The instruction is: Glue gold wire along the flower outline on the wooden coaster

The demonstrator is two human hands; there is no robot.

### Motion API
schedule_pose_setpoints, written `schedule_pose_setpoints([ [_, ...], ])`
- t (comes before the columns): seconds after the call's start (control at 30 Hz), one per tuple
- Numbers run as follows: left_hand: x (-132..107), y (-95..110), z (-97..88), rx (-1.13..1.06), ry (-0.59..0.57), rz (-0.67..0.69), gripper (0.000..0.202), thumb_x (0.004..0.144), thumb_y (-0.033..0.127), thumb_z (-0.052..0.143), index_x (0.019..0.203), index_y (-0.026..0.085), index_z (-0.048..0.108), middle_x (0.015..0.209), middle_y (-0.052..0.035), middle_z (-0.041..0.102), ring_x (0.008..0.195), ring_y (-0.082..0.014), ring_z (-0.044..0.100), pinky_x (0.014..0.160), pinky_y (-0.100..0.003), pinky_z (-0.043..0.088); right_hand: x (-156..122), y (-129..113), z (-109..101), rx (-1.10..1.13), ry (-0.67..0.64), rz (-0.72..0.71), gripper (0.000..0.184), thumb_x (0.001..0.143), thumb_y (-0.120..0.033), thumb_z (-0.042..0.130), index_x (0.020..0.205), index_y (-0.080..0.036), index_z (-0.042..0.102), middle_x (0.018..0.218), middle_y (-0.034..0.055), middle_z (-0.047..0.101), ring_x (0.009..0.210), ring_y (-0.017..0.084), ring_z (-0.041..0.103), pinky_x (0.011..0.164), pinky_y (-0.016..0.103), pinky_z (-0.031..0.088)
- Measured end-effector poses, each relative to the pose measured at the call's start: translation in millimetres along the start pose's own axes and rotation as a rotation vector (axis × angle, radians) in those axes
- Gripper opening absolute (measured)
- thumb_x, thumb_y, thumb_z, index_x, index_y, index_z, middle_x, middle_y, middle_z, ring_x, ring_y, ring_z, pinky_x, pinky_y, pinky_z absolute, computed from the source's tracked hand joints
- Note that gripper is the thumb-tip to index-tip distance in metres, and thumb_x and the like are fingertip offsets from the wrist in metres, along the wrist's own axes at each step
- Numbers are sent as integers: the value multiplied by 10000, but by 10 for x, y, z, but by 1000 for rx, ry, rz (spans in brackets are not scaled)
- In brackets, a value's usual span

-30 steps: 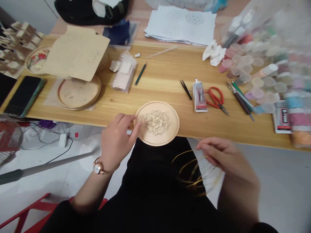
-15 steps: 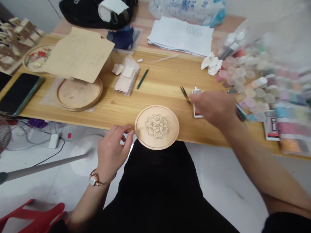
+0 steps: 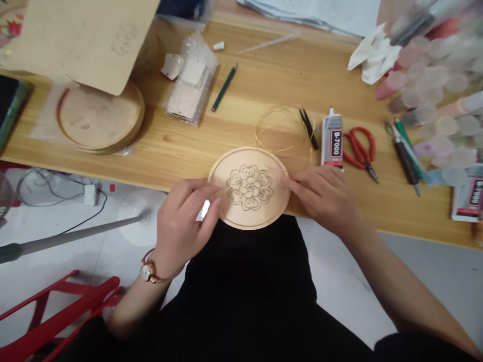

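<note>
Now touching, with curled left hand and right hand, opposite rims of the round wooden plate at the near edge of the table (cannot tell whether gripping), and facing gold wire coiled just beyond, nearer the right, beside tweezers, not dangling from that hand as a second ago.

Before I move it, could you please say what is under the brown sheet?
A round wooden tray and red-flowered disc partly show; the brown sheet covers anything farther in.
</note>
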State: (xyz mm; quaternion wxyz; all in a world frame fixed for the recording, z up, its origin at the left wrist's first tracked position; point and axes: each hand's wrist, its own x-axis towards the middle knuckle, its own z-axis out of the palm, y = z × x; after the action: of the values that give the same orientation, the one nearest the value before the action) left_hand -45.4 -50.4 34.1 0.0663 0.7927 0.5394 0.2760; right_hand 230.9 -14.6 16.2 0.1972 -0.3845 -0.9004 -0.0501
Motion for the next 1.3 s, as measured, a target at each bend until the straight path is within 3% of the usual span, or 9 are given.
schedule_pose_setpoints([
  [0.1, 15, -27, 23, -3, -10, 65, 144, 861, 156, 595, 1002, 173, 624, 972, -66, 650, 900, -182, 624, 775, -309, 530, -15, -7, -13, 38, 41, -75, 209, 907, -128, 513, 1001, -241, 661, 862, 20, 713, 834, 153, 618, 747, 305, 478],
  [0.27, 30, -43, 70, -3, -17, 103, 202, 823, 146, 641, 1024, 160, 620, 1057, -102, 641, 907, -209, 615, 780, -352, 517, 2, 20, -56, 154, 27, -87, 124, 871, -95, 571, 902, -188, 647, 884, 40, 711, 861, 162, 622, 753, 315, 498],
  [0.43, 21, 37, 144, -35, -16, 100, 237, 811, 124, 647, 1041, 161, 603, 1115, -129, 620, 1024, -254, 606, 829, -404, 517, 39, 15, -104, 184, -23, -101, 34, 846, -168, 650, 850, -202, 648, 894, 27, 712, 873, 171, 616, 767, 329, 488],
  [0.57, 3, 81, 212, -86, -35, 145, 266, 798, 107, 654, 1049, 179, 601, 1113, -107, 623, 1074, -259, 601, 859, -418, 526, 34, -45, -133, 164, -39, -115, 106, 791, -154, 711, 877, -185, 657, 880, 40, 717, 863, 179, 598, 794, 345, 484],
  [0.97, -22, 62, 339, -130, -39, 273, 248, 759, 114, 695, 1003, 143, 660, 1132, -138, 616, 1118, -294, 586, 900, -452, 529, -51, -246, -128, 147, -56, -5, 47, 827, -136, 654, 818, -177, 674, 759, 30, 696, 752, 165, 576, 696, 318, 449],
  [1.3, -49, 89, 385, -137, -40, 299, 254, 767, 123, 696, 1020, 138, 670, 1132, -142, 611, 1131, -299, 572, 913, -464, 522, -113, -276, -104, 259, -77, 52, 116, 825, -92, 622, 922, -141, 662, 817, 51, 697, 779, 186, 589, 690, 346, 477],
])
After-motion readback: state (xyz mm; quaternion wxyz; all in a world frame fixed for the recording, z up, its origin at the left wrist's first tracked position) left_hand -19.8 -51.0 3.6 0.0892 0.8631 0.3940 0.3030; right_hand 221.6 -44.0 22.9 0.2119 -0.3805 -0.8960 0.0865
